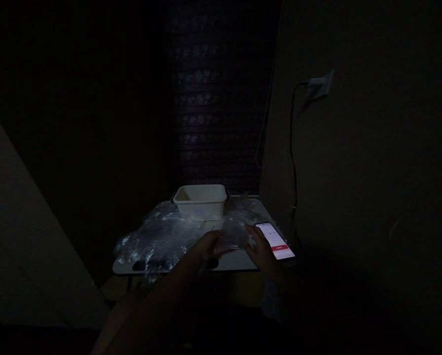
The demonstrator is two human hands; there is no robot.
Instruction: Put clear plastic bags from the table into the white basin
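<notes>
In the dim head view, my left hand (209, 245) is closed around the left edge of a clear plastic bag (233, 240) above the near part of a small white table (236, 261). My right hand (260, 249) is at the bag's right side, thumb and fingers apart; whether a fingertip touches the plastic is hard to see. A loose pile of clear plastic bags (150, 236) spreads over the table's left side. Behind my hands stands a white rectangular tub (201, 209) with dark side handles; its inside is too dark to make out.
A lit phone (275, 241) with a red button on its screen lies beside my right hand. More clear plastic (245, 209) lies right of the tub. A black cable (292, 143) hangs from a wall socket (320, 86) at right. A dark blind (213, 98) covers the back.
</notes>
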